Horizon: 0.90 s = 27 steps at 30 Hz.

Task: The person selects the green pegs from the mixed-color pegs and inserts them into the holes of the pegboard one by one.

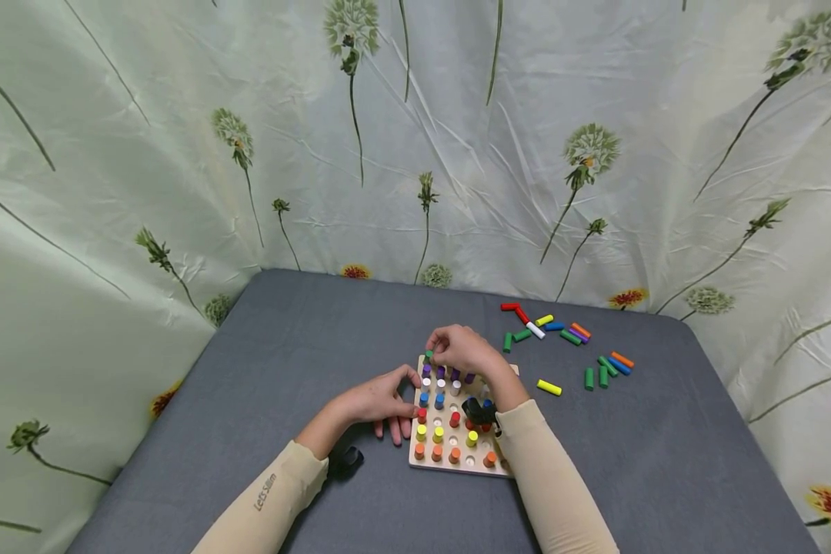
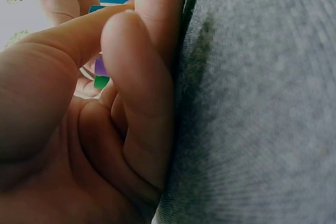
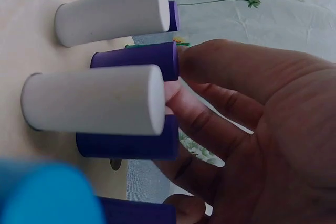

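A wooden pegboard carries rows of coloured pegs: orange, yellow, red, blue, white and purple. At its far left corner, my right hand pinches a green peg between thumb and fingertips. From the right wrist view, that hand reaches past a white peg and the purple pegs. My left hand holds the board's left edge, the thumb beside a red peg and the lower fingers near the cloth. Left wrist view: its fingers are bent and hide the board.
Loose pegs lie beyond the board to the right, including a yellow peg, a white peg and several green pegs. Grey cloth covers the table. A flowered curtain hangs behind it.
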Each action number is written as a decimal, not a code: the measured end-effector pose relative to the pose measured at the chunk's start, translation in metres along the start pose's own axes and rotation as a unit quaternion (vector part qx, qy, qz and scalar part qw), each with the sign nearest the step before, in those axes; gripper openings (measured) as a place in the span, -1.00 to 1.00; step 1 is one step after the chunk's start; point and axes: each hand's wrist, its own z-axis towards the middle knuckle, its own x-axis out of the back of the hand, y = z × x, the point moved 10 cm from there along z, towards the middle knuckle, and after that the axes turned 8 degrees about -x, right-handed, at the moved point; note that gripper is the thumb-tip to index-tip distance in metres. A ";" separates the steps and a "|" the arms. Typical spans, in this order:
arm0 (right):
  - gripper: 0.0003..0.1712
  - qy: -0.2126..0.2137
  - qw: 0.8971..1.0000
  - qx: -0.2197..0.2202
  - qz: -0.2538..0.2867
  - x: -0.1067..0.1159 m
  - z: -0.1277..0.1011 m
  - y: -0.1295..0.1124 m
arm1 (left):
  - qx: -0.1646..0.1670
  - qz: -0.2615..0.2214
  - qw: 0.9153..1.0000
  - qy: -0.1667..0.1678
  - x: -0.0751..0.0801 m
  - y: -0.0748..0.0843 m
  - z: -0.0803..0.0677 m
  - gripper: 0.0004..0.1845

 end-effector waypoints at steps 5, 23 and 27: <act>-0.86 -0.001 1.000 -0.005 -0.007 0.000 0.001 0.000 | 0.001 0.000 1.000 0.001 0.001 0.000 -0.001 -0.62; -0.73 0.060 0.995 -0.009 0.085 0.049 -0.026 0.018 | -0.002 0.002 1.000 0.000 0.000 -0.001 -0.002 -0.62; -0.70 0.097 0.988 -0.020 0.119 0.074 -0.038 0.036 | -0.003 0.005 1.000 0.001 0.000 0.000 -0.002 -0.60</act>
